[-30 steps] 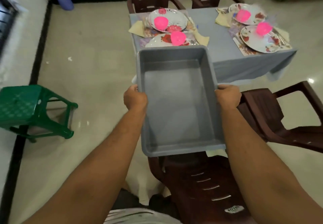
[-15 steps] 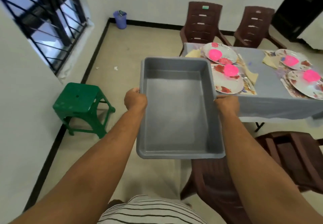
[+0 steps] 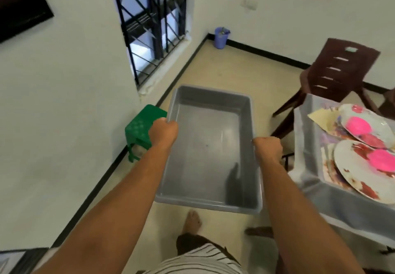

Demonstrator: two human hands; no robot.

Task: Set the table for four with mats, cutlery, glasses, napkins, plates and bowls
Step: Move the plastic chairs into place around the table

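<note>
I carry an empty grey plastic tub (image 3: 205, 152) in front of me at waist height. My left hand (image 3: 164, 131) grips its left rim and my right hand (image 3: 267, 150) grips its right rim. At the right edge stands the table (image 3: 316, 179) under a grey cloth. On it lie two flowered plates (image 3: 361, 177), each with a pink bowl (image 3: 382, 160) on top, and a pale yellow napkin (image 3: 322, 116) beside them. The rest of the table is out of frame.
A green plastic stool (image 3: 140, 128) stands by the white wall, just left of the tub. A dark brown plastic chair (image 3: 333, 70) stands behind the table. A barred window (image 3: 154, 23) is in the left wall, a purple bin (image 3: 221, 37) in the far corner.
I have turned left with the tub, away from the table. The table has slid to the right edge of view, and the stool, window and wall have come closer.
</note>
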